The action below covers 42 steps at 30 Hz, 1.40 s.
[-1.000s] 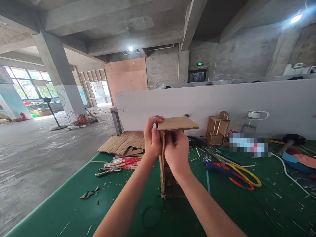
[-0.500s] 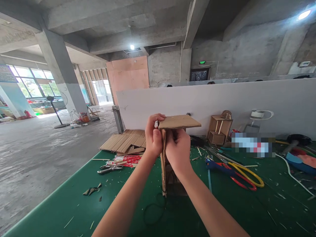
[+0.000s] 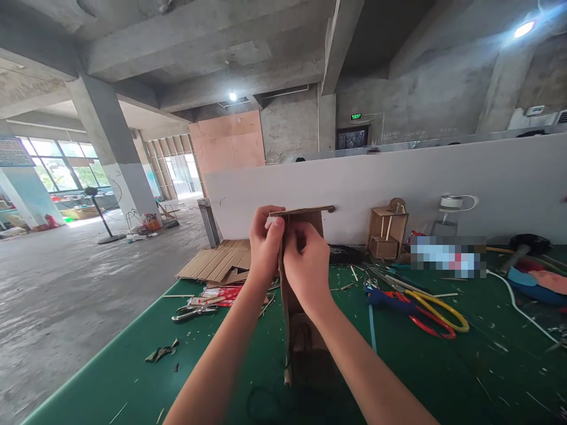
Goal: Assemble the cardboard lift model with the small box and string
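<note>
A tall brown cardboard structure (image 3: pixel 286 313) stands at the front of the green table, a flat panel across its top. My left hand (image 3: pixel 264 245) is closed on its upper left corner, with the thumb near the edge and fingers behind. Inside the upper part, just under the top panel, my right hand (image 3: pixel 306 260) is closed with fingertips bent toward the same corner. What the right fingertips pinch, beyond the cardboard edge, is hidden. A thin dark loop, perhaps a wire, shows low by the structure.
Flat cardboard sheets (image 3: pixel 217 260), red-and-white packets (image 3: pixel 221 295) and pliers (image 3: pixel 192 311) lie left. On the right are yellow-handled scissors (image 3: pixel 443 310), red-and-blue-handled pliers (image 3: pixel 398 301) and a small cardboard model (image 3: pixel 387 233). A white partition (image 3: pixel 425 171) rises behind; scraps litter the green table (image 3: pixel 212 366).
The cardboard structure has tilted, so its top panel now shows nearly edge-on. Both hands have shifted slightly left in view with it and keep their hold at the corner.
</note>
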Each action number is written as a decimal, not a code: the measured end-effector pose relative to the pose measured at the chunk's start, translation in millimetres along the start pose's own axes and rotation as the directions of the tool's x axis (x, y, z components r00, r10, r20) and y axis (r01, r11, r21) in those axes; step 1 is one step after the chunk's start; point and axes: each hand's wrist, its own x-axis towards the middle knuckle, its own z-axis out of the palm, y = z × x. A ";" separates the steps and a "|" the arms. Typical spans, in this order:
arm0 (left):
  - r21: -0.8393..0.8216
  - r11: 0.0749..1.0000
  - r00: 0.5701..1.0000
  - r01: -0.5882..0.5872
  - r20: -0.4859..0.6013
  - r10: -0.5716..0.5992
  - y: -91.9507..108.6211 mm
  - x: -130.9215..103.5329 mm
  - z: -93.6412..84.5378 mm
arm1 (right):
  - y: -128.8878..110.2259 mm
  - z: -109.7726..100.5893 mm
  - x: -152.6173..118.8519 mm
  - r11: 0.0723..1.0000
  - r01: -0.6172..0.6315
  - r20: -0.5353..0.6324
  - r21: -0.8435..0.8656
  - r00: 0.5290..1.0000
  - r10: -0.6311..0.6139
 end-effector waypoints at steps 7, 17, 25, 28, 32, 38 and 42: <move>-0.096 0.986 0.990 0.135 -0.037 -0.139 1.5 -0.3 5.1 | -2.6 -1.9 3.1 1.000 -0.022 0.004 0.003 1.000 0.022; -0.054 0.969 0.970 0.242 -0.022 -0.243 15.3 3.9 7.2 | -3.7 -2.5 8.3 0.998 -0.038 0.018 -0.059 0.999 0.039; 0.032 0.934 0.933 0.357 0.036 -0.358 11.9 5.4 5.0 | 0.5 -8.2 12.4 0.919 0.076 0.113 -0.386 0.993 -0.035; 0.049 0.937 0.935 0.346 0.063 -0.349 7.9 4.9 4.5 | 1.0 -13.0 15.4 0.866 0.107 0.170 -0.489 0.985 -0.025; 0.047 0.931 0.929 0.362 0.063 -0.365 3.5 4.6 5.1 | 3.4 -14.6 16.7 0.828 0.090 0.149 -0.554 0.989 -0.009; 0.064 0.924 0.921 0.377 0.078 -0.381 4.0 3.3 6.2 | 4.6 -13.9 16.3 0.808 0.021 0.091 -0.588 0.995 0.040; 0.093 0.914 0.909 0.395 0.107 -0.404 6.1 1.1 5.2 | 2.4 -13.9 15.2 0.747 -0.020 0.074 -0.665 0.993 0.093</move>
